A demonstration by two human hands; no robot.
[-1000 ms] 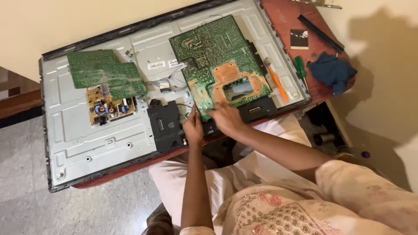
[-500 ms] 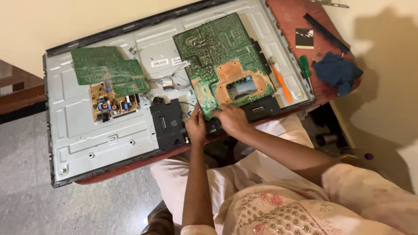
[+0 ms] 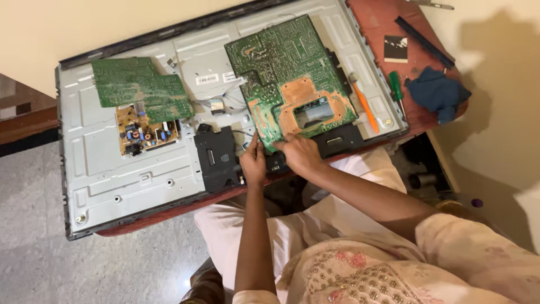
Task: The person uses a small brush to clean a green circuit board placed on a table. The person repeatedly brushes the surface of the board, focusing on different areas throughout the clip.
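Observation:
A flat-panel television lies face down on a reddish table, its grey metal back panel [image 3: 129, 180] bared. A large green circuit board [image 3: 284, 62] with copper patches rests flipped over the panel's right half. My left hand [image 3: 253, 163] pinches that board's near left corner. My right hand [image 3: 299, 153] grips its near edge just beside. A second green circuit board [image 3: 138, 84] lies at the panel's left, above a small yellowish power board [image 3: 147, 134]. A black plastic module [image 3: 216, 159] sits left of my left hand.
An orange-handled screwdriver [image 3: 365, 110] lies on the panel's right edge. On the red table [image 3: 382, 22] beyond are a green-handled screwdriver [image 3: 396, 87], a blue cloth [image 3: 436, 93], a black strip [image 3: 423, 35] and a small black-and-white card [image 3: 396, 48]. Grey floor lies at left.
Both hands stay on the large board's near edge. The view has shifted slightly, so the panel sits a little further right in frame.

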